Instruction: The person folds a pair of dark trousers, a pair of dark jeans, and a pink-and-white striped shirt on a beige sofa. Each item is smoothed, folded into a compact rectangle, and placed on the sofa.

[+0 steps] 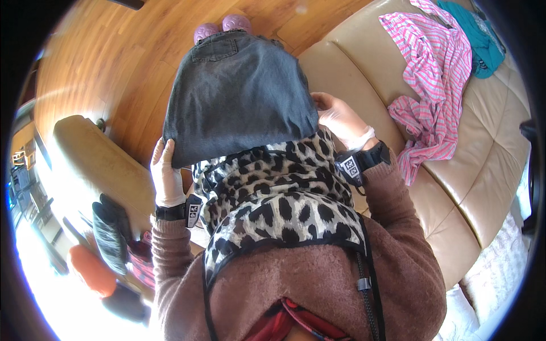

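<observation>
A dark grey denim garment (239, 93) with a patch pocket at its far end is spread out over my lap, above a leopard-print apron (273, 183). My left hand (166, 174), in a pale thin glove, pinches the garment's near left corner, with fingers on top of the cloth. At the garment's right edge, my right hand (339, 117), gloved too, has its fingertips on the cloth, partly hidden behind it. Both wrists wear black straps with small printed-code tags.
A beige leather sofa (354, 76) curves along the right, with a pink striped shirt-like garment (439, 85) and a teal cloth (482, 42) on it. Purple shoes (236, 22) show on the wooden floor (140, 55). Dark and orange items lie at lower left, beside a tan padded armrest (98, 149).
</observation>
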A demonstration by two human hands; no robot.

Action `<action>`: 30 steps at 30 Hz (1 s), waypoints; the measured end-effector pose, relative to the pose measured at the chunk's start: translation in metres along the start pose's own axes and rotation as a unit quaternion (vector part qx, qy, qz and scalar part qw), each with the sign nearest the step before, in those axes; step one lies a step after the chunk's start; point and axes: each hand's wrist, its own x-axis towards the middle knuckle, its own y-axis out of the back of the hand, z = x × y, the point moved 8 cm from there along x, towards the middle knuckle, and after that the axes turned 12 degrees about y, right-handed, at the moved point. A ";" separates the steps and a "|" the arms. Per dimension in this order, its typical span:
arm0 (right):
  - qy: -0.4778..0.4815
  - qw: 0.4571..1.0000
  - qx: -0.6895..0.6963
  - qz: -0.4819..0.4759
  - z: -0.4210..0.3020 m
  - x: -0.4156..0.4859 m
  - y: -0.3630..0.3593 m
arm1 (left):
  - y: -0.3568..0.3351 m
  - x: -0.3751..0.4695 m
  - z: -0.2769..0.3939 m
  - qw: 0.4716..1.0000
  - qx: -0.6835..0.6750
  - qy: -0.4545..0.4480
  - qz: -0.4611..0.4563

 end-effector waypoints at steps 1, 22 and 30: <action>0.015 0.999 -0.025 -0.026 -0.001 0.003 -0.002 | -0.001 0.000 0.000 1.000 -0.006 -0.002 -0.006; 0.127 0.983 0.100 0.085 -0.044 -0.007 -0.009 | -0.024 -0.007 0.042 0.986 0.107 -0.127 -0.009; 0.233 0.962 -0.053 0.134 -0.025 -0.064 -0.002 | -0.031 -0.012 0.023 0.972 0.187 -0.133 -0.048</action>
